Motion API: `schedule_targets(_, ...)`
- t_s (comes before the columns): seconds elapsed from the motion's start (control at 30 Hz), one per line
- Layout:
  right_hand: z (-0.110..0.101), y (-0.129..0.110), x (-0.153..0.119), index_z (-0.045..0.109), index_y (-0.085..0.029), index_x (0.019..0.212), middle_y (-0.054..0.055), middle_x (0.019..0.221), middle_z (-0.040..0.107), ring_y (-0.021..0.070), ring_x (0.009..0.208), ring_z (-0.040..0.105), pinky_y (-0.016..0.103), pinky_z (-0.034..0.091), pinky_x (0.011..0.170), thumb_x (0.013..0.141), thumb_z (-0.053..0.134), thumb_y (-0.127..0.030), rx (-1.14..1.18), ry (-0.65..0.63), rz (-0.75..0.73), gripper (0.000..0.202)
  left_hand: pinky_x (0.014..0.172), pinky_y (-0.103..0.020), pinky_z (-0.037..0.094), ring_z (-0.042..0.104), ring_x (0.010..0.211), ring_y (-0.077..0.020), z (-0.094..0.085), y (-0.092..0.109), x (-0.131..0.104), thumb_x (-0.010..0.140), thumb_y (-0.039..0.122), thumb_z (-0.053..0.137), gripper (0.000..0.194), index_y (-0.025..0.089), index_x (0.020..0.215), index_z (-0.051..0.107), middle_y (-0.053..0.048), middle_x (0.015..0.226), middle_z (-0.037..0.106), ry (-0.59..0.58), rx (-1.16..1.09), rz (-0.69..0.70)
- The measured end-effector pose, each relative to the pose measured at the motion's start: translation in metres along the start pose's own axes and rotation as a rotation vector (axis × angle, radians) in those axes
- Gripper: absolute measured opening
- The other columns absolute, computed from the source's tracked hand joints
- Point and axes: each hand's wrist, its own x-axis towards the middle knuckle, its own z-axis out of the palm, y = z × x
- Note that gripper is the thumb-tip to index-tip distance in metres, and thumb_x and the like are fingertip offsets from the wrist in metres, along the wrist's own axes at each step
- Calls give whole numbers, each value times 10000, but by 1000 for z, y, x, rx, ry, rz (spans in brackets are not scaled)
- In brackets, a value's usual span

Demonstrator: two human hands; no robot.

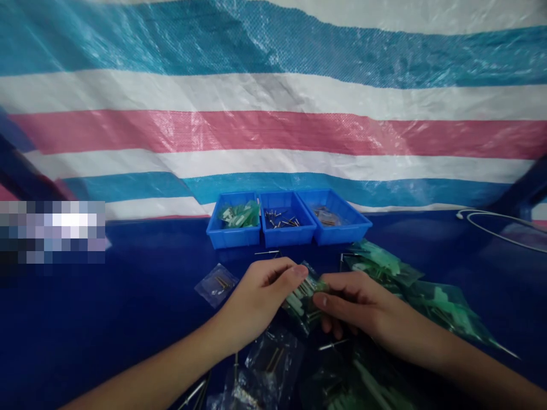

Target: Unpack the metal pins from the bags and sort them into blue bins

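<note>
Between my two hands is a small clear greenish plastic bag (299, 297) with white and metal pieces inside. My left hand (273, 290) pinches its upper left side, thumb on top. My right hand (352, 299) grips its right side, thumb toward me and the other fingers partly hidden behind. Left of my left hand lies a small clear bag (217, 285) with brass-coloured pins. Below my hands rests another clear bag (273, 361) with similar pins. A loose metal rod (333, 345) lies just under my right hand.
Three blue bins stand in a row behind: a left bin (235, 238) with green bags, a middle bin (288, 234) with metal pins, a right bin (344, 232) with clear bags. Green-tinted bags (444, 307) lie right. A white cable (491, 228) curves at far right. Striped sheeting (273, 131) hangs behind.
</note>
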Motion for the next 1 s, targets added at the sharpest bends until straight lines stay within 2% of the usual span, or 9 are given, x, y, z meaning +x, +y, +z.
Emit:
schedule_targets(0.3, 1, 0, -1, 507, -158, 669, -13, 632, 539, 95, 574, 483, 212, 363, 541, 822, 539, -422, -7, 8, 14, 307, 568, -228, 321, 450, 605, -112, -1, -3, 1, 875, 435, 403, 383, 148, 669, 553, 18, 634, 505, -37, 128, 0)
schedule_targets(0.5, 1, 2, -2, 528, -151, 689, -3, 657, 542, 101, 594, 489, 212, 374, 553, 848, 502, -434, -22, -46, -45, 326, 543, -234, 328, 480, 578, -125, 0, -4, 0, 869, 474, 395, 415, 145, 662, 538, 1, 613, 524, -70, 35, -58)
schedule_targets(0.63, 3, 0, -4, 542, -153, 741, 5, 710, 555, 102, 623, 497, 210, 389, 587, 889, 439, -417, -42, -71, -77, 320, 556, -244, 348, 487, 567, -130, 1, -5, -1, 872, 495, 366, 425, 157, 644, 487, 7, 598, 492, -87, -1, -43)
schedule_targets(1.0, 12, -1, -5, 481, -168, 669, -14, 612, 504, 106, 558, 461, 213, 350, 524, 904, 405, -417, -246, 39, -105, 351, 524, -234, 286, 357, 555, -103, 1, -3, -2, 907, 435, 287, 415, 173, 597, 372, 42, 583, 365, -78, 302, 50)
